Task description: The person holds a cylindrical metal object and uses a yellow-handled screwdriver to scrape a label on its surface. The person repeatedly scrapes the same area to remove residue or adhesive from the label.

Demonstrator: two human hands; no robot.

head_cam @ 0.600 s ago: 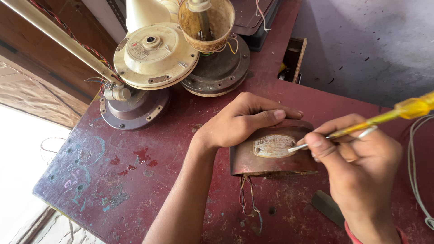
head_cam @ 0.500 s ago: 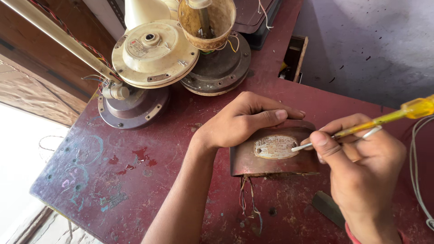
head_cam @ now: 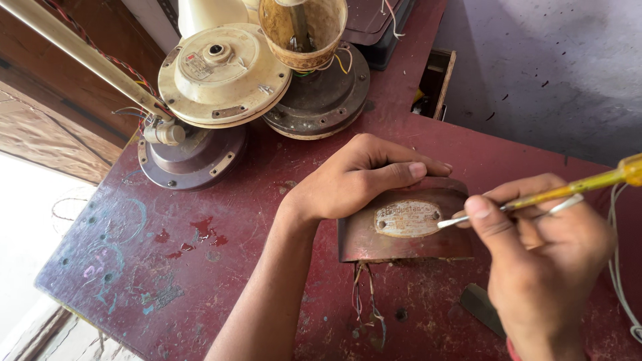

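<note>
The right hand (head_cam: 545, 267) is closed in a pinch round a screwdriver (head_cam: 535, 198) with a yellow see-through handle. Its long axis runs from upper right, past the knuckles, down-left to the tip. The tip rests at the right end of an oval metal plate (head_cam: 408, 218), just beyond the fingertips, where a small screw head seems to sit; it is too small to be sure.

The plate is fixed to the front of a casing (head_cam: 401, 234), a curved reddish-brown metal piece, worn and scuffed, lying long side left to right on the red table (head_cam: 200, 254). It lies left of the right hand's grip and touches the tool only at the tip. Thin wires (head_cam: 364, 301) hang from its near edge.

The left hand (head_cam: 354, 177) is nearer the casing: it lies over the far top edge, fingers curled and pressing down, thumb along the rim.

Farther off, up-left of both hands, stand fan motors (head_cam: 224, 73) and a rod (head_cam: 80, 57).
</note>
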